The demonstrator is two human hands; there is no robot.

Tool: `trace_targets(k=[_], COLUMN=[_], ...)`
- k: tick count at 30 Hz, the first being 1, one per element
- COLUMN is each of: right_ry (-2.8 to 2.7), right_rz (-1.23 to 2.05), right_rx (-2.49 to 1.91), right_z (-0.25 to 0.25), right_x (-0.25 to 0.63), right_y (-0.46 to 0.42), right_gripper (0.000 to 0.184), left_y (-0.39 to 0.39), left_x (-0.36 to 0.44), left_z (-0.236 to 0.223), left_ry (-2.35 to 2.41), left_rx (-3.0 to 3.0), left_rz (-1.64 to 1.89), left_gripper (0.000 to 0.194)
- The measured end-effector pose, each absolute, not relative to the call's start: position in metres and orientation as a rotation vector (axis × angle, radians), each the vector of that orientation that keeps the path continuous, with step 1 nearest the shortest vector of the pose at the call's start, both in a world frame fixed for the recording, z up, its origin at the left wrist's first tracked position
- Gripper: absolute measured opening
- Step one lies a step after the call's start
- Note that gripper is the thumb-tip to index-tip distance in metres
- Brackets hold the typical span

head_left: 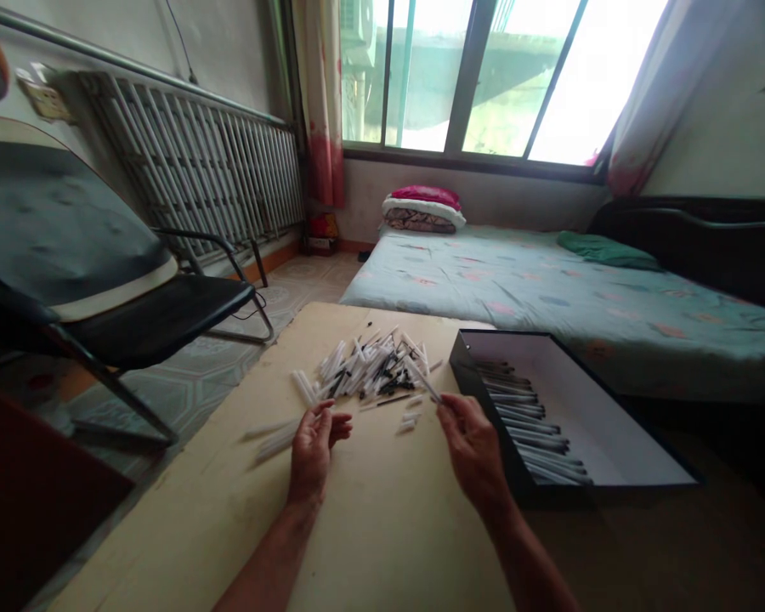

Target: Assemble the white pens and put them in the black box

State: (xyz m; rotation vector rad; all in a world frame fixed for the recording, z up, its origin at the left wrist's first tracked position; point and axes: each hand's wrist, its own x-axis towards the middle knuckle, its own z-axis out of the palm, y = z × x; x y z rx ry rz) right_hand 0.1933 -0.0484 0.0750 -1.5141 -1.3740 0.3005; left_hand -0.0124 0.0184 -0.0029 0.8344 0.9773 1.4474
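1. Right hand point(475, 450): white pen point(422, 378) pinched in fingertips, centre of frame.
2. Left hand point(312, 450): open, just below heap of pens point(370, 370) on tan board point(382, 544).
3. Lower right: open black box point(503, 333), rows of pens point(529, 416) inside.

The bare left forearm point(271, 561) and bare right forearm point(532, 557) are slender and lead to a left hand point(310, 455) and a right hand point(475, 450) with long, thin fingers point(339, 427).

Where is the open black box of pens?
The black box lies at right in the head view, beside the right hand and the pen pile.
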Motion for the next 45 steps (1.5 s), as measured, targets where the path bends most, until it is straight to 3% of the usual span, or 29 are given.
trace_targets(k=[6,13,23,28,32,37,41,45], right_ry=[-1.520,-2.058,-2.081,-1.971,-1.746,-1.695,-1.821,-1.802], right_rz=[-0.387,-0.295,-0.146,-0.308,-0.499,-0.251,0.162,0.261], right_rx=[-1.956,-2.498,-2.431,-2.324,-1.977,-1.650,-1.598,-1.665], right_z=[0.102,0.102,0.066,0.076,0.100,0.111,0.071,0.024], right_x=[0.316,0.377,0.378,0.379,0.346,0.255,0.197,0.172], right_y=[-0.035,-0.028,-0.016,-0.015,-0.024,-0.046,-0.042,-0.015], right_gripper=[0.020,0.022,0.023,0.024,0.021,0.022,0.019,0.016], left_y=[0.018,0.018,0.018,0.018,0.017,0.011,0.010,0.014], left_x=[-0.011,-0.011,-0.011,-0.011,-0.010,-0.009,-0.012,-0.017], left_z=[-0.003,-0.002,-0.002,-0.001,0.000,0.005,0.004,-0.001], left_ry=[0.992,1.005,1.005,1.009,1.032,1.120,1.186,1.244], left_rx=[0.863,0.874,0.884,0.877,0.872,0.977,1.016,0.969], left_rz=[1.434,1.435,1.431,1.433,1.441,1.545,1.621,1.658], left_gripper=[0.037,0.040,0.037,0.038,0.039,0.031,0.027,0.025])
